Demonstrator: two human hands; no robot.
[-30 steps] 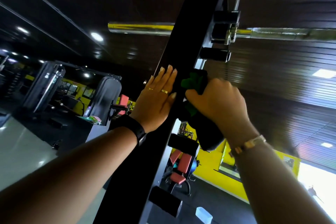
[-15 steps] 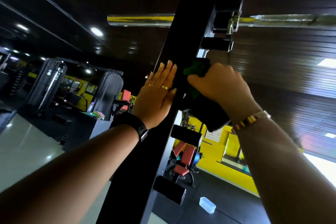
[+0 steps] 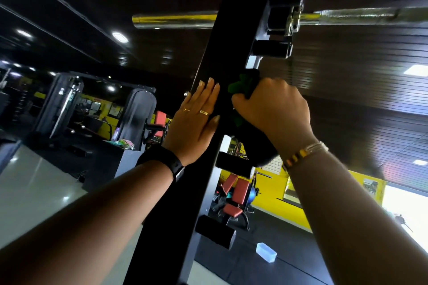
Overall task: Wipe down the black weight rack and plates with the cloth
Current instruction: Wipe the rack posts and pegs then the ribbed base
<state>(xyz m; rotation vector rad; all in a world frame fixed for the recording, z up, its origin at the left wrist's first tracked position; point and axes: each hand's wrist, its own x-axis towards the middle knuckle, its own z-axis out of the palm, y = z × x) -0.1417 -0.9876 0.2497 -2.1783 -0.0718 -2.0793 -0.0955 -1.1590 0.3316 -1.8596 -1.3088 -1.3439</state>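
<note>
No legible text or labels anywhere.

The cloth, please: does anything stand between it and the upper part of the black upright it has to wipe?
Yes. Just above the cloth, gripped by the right hand, a black peg juts from the upright, and higher up the barbell crosses it.

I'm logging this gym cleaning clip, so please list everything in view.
rack upright: one, black, centre, bottom to top
pegs: about five, black, along the upright's right side
barbell: one, chrome, racked across the top
cloth: one, green, against the upright's right edge
plastic box: one, clear, on the floor at lower right
benches: red pads, behind the rack
machines: two, grey, left background
left hand: flat on the upright, two gold rings, black watch
right hand: grips the cloth, gold bracelet
</note>
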